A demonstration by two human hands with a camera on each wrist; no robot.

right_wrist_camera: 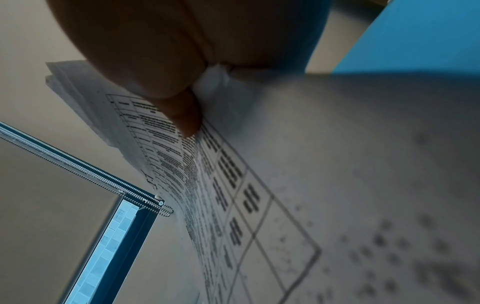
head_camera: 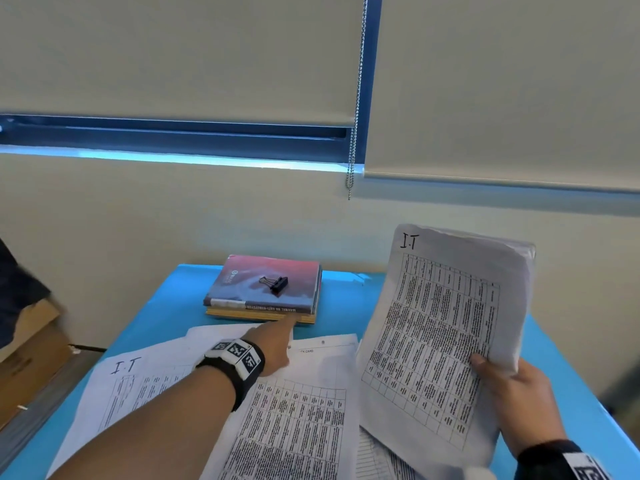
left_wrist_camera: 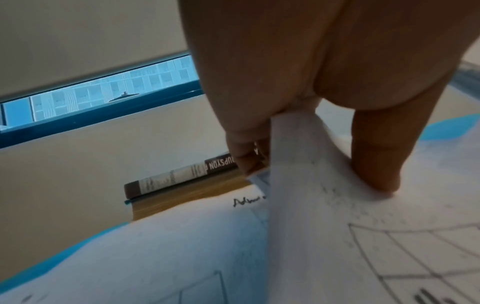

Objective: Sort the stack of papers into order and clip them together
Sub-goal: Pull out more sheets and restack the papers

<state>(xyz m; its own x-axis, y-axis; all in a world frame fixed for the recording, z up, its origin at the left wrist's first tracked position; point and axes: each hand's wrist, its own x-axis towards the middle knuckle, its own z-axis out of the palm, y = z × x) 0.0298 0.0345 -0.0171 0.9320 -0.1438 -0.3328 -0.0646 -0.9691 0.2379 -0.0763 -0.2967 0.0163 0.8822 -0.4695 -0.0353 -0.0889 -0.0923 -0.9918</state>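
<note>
Right hand grips sheaf (raised); left hand pinches sheet

— Any room on that blue table?

— Bare strips at the far left and the right edge. Loose sheets cover the near half.

— And at the back?

— Two stacked books against the wall, a binder clip on top. Open air above it. The raised sheaf walls off the right side.
</note>
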